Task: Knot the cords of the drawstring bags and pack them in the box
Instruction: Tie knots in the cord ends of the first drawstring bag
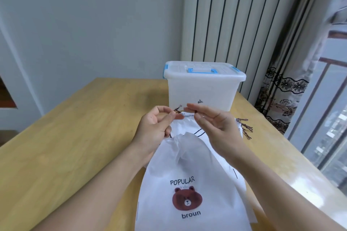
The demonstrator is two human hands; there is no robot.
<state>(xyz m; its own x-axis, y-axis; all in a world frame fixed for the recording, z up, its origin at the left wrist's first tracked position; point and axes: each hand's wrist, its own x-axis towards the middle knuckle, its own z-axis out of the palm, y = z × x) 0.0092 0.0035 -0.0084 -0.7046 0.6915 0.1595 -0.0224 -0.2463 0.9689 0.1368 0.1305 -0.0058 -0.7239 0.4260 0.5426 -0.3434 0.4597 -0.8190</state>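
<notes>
Left hand (157,125) and right hand (212,124), raised over the wooden worktop (75,146), each pinch the brown cord (177,109) between thumb and forefinger, remaining fingers loosely spread. Below the hands lies the white drawstring bag (187,184) printed with a bear, on top of further bags (238,129) whose cords trail right of the right hand. Beyond the hands stands the lidded translucent box (202,88), its blue handle on top.

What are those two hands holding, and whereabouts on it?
Both hands pinch the brown cord at the top of the white bag: the left hand near the cord's loose end, the right hand beside it.
</notes>
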